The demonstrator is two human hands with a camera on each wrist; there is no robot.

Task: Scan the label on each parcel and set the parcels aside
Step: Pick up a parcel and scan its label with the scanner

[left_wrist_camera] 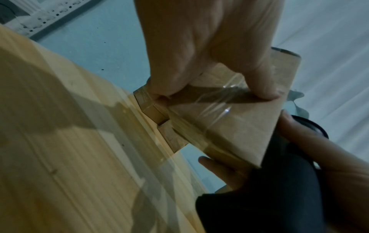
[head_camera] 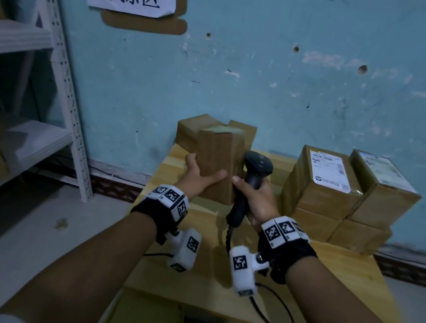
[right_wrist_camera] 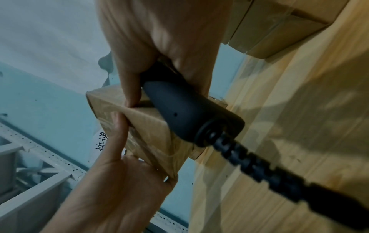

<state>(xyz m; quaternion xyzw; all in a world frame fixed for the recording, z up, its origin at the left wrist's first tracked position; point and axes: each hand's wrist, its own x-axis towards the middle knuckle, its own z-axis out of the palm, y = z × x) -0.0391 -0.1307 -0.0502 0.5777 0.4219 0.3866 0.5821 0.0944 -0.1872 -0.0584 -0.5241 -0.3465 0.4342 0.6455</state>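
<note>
My left hand [head_camera: 204, 172] grips a brown taped cardboard parcel [head_camera: 218, 159] and holds it upright above the wooden table [head_camera: 199, 247], thumb on its left side, fingers across the near face. My right hand [head_camera: 255, 197] is wrapped round the handle of a black barcode scanner [head_camera: 258, 166], whose head sits right beside the parcel's right edge. In the left wrist view the left hand [left_wrist_camera: 209, 63] pinches the parcel [left_wrist_camera: 229, 124], with the scanner [left_wrist_camera: 279, 197] close under it. The right wrist view shows the scanner handle [right_wrist_camera: 189, 113] against the parcel [right_wrist_camera: 151, 134]. The held parcel's label is not readable.
A stack of brown parcels [head_camera: 342, 195] with white labels on top stands at the table's right, against the blue wall. Two more boxes [head_camera: 188, 131] sit behind the held parcel at the back left. The scanner's coiled cable [right_wrist_camera: 279, 176] trails toward me. White metal shelving [head_camera: 55, 93] stands left.
</note>
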